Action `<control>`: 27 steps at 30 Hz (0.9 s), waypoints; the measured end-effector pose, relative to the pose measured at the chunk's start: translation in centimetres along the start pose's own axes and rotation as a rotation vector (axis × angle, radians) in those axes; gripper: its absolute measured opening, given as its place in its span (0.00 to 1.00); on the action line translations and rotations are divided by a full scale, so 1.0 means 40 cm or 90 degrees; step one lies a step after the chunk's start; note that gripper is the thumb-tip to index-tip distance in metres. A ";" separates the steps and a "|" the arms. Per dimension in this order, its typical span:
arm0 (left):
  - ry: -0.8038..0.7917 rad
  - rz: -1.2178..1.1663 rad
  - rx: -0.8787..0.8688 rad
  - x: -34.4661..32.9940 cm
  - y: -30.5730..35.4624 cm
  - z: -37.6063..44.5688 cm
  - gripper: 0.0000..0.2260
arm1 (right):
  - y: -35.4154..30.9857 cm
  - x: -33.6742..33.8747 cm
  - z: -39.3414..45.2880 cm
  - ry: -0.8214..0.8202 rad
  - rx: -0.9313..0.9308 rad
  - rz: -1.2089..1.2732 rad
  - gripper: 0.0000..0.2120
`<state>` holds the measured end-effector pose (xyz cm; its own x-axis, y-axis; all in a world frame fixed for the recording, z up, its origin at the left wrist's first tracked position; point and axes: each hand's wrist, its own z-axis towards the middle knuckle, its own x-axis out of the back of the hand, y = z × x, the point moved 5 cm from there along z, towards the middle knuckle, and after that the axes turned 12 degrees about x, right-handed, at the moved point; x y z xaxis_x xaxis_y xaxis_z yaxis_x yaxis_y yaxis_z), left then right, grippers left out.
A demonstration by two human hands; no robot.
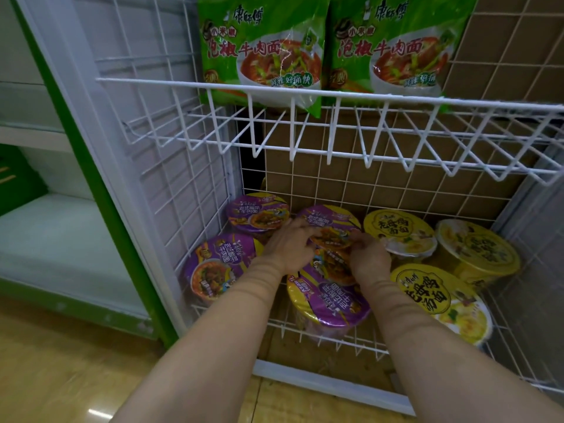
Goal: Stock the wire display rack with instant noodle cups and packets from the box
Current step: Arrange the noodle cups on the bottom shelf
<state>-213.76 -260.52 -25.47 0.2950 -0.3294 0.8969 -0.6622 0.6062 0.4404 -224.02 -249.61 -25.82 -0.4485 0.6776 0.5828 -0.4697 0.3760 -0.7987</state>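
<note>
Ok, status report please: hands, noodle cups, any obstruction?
Both hands, left and right, on a purple noodle cup, lower basket. Yellow cups beside it. No obstruction seen.

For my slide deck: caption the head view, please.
Both hands hold a purple noodle cup among yellow cups on the rack's bottom shelf.

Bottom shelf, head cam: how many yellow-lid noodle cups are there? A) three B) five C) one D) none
A: three yellow-lid cups sit at the right of the bottom shelf: back left, back right and front; the others are purple-lid cups.
</note>
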 end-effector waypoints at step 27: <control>-0.134 0.191 0.141 -0.001 0.037 -0.027 0.25 | -0.063 0.006 -0.014 -0.196 0.048 -0.095 0.16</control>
<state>-214.01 -258.81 -24.81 -0.0652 -0.3169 0.9462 -0.8359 0.5352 0.1217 -222.52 -250.06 -23.76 -0.5736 0.3916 0.7195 -0.5975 0.4008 -0.6945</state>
